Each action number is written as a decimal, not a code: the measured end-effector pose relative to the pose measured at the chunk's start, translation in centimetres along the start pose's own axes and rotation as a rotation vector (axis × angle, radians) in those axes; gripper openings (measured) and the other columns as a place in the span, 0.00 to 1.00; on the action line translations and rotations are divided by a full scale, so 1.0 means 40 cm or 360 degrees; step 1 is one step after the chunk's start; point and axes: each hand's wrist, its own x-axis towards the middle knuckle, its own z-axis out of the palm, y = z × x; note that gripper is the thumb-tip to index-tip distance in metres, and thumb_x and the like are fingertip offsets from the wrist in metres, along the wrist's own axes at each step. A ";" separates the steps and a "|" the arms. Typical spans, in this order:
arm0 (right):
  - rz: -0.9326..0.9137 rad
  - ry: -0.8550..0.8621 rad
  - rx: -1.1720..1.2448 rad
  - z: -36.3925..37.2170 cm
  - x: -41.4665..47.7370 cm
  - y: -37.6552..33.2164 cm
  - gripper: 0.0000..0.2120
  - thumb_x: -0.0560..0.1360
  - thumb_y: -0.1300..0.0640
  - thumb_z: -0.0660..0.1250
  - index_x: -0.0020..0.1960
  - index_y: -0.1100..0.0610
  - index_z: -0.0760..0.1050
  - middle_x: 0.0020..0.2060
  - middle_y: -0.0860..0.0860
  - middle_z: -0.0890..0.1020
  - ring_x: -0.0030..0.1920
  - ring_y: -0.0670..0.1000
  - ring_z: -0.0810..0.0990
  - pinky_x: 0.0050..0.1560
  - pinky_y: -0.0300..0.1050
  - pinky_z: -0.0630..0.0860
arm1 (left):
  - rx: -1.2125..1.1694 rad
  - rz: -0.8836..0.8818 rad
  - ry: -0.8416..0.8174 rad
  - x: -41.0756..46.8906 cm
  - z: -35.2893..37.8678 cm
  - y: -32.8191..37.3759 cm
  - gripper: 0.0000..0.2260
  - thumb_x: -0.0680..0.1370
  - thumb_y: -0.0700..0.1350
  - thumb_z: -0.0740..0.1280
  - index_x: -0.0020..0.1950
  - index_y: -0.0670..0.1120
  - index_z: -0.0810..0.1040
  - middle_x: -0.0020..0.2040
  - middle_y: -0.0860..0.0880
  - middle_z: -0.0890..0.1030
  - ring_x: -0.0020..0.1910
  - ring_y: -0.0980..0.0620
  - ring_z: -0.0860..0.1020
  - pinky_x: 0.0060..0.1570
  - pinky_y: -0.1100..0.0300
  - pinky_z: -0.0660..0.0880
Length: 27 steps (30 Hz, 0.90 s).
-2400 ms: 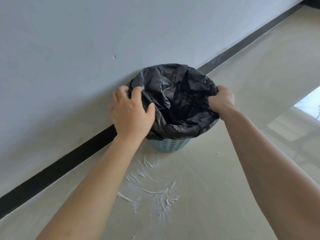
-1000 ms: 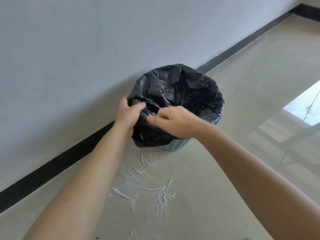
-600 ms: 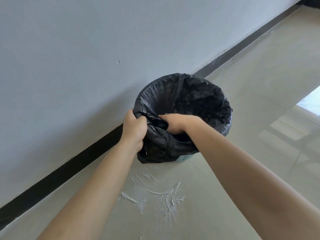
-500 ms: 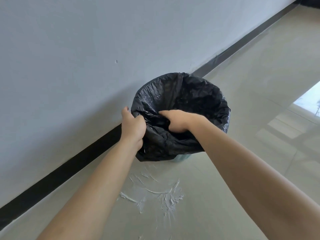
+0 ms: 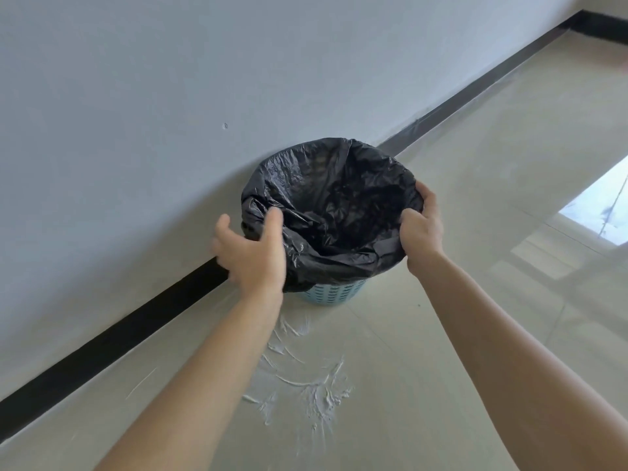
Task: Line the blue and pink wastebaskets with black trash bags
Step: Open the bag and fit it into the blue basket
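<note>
The blue perforated wastebasket (image 5: 334, 294) stands on the floor against the wall. A black trash bag (image 5: 334, 198) lines it and folds over its rim, hiding most of the blue wall. My left hand (image 5: 251, 254) is at the bag's left rim, blurred, fingers spread, thumb lying over the edge and fingers outside. My right hand (image 5: 421, 229) is on the right rim with its fingers curled over the bag's edge. No pink wastebasket is in view.
A grey wall (image 5: 170, 96) with a black baseboard (image 5: 112, 338) runs behind the basket. White smears (image 5: 299, 379) mark the beige tiled floor just in front of it. A bright window reflection (image 5: 598, 205) lies on the floor at right.
Both hands let go of the bunched near-left edge of the bag and moved apart to opposite sides of the rim. The bag's fold now sits smoother over the rim.
</note>
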 end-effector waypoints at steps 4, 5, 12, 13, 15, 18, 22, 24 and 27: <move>0.0025 0.0028 0.0131 0.038 -0.018 0.005 0.37 0.70 0.66 0.49 0.74 0.39 0.61 0.67 0.44 0.72 0.61 0.49 0.74 0.61 0.52 0.76 | -0.0409 -0.0120 -0.0368 -0.038 0.036 -0.016 0.38 0.68 0.37 0.64 0.75 0.56 0.57 0.74 0.49 0.63 0.70 0.47 0.67 0.67 0.52 0.68; 0.0026 0.0035 0.0143 0.038 -0.020 0.010 0.37 0.70 0.66 0.49 0.74 0.39 0.60 0.67 0.43 0.72 0.63 0.49 0.74 0.64 0.54 0.74 | -0.0472 -0.0124 -0.0370 -0.031 0.040 -0.019 0.38 0.68 0.35 0.62 0.76 0.55 0.57 0.75 0.48 0.63 0.72 0.47 0.66 0.70 0.50 0.65; -0.0311 0.0038 -0.0673 0.015 -0.019 0.028 0.32 0.74 0.52 0.56 0.78 0.44 0.55 0.78 0.50 0.55 0.77 0.53 0.51 0.76 0.54 0.49 | 0.0782 0.1056 -0.0064 0.016 0.036 -0.070 0.32 0.69 0.45 0.61 0.75 0.42 0.63 0.77 0.39 0.56 0.77 0.44 0.54 0.75 0.42 0.47; -0.0466 0.0084 -0.0883 0.015 -0.018 0.027 0.32 0.74 0.51 0.56 0.78 0.45 0.54 0.79 0.52 0.49 0.78 0.54 0.44 0.76 0.56 0.42 | 0.0976 0.1296 -0.0083 0.028 0.028 -0.078 0.32 0.71 0.45 0.60 0.76 0.42 0.62 0.78 0.38 0.53 0.78 0.42 0.50 0.75 0.42 0.43; -0.0832 0.0106 -0.1101 0.018 -0.012 0.025 0.32 0.75 0.52 0.56 0.78 0.46 0.55 0.80 0.55 0.46 0.78 0.55 0.39 0.76 0.55 0.36 | 0.1212 0.1652 -0.0304 0.049 0.012 -0.087 0.28 0.76 0.46 0.57 0.77 0.43 0.61 0.79 0.39 0.53 0.79 0.43 0.48 0.75 0.42 0.41; -0.0995 -0.0054 -0.1141 0.021 0.004 0.026 0.28 0.77 0.51 0.55 0.77 0.46 0.60 0.79 0.55 0.53 0.79 0.53 0.46 0.77 0.54 0.43 | 0.1261 0.1625 -0.0564 0.067 0.005 -0.097 0.25 0.80 0.48 0.51 0.77 0.43 0.62 0.77 0.42 0.62 0.79 0.47 0.54 0.77 0.44 0.47; -0.1023 -0.0053 -0.1179 0.015 0.019 0.036 0.27 0.76 0.52 0.52 0.75 0.47 0.66 0.77 0.54 0.61 0.78 0.51 0.52 0.77 0.54 0.47 | 0.1281 0.1623 -0.0522 0.075 0.007 -0.107 0.24 0.79 0.46 0.52 0.75 0.42 0.64 0.73 0.43 0.69 0.77 0.46 0.59 0.76 0.43 0.49; -0.1056 -0.0087 -0.1236 0.009 0.014 0.036 0.26 0.76 0.52 0.52 0.73 0.49 0.68 0.76 0.54 0.64 0.78 0.52 0.54 0.77 0.55 0.47 | 0.1298 0.1623 -0.0526 0.075 0.008 -0.101 0.23 0.79 0.46 0.53 0.72 0.41 0.68 0.60 0.44 0.77 0.71 0.44 0.67 0.76 0.42 0.52; -0.0945 -0.0177 -0.1391 0.000 0.004 0.011 0.24 0.79 0.49 0.52 0.73 0.52 0.67 0.77 0.55 0.62 0.78 0.53 0.51 0.77 0.54 0.43 | 0.1428 0.1546 -0.0600 0.054 0.002 -0.067 0.22 0.79 0.46 0.53 0.70 0.37 0.69 0.53 0.45 0.78 0.64 0.43 0.72 0.75 0.40 0.53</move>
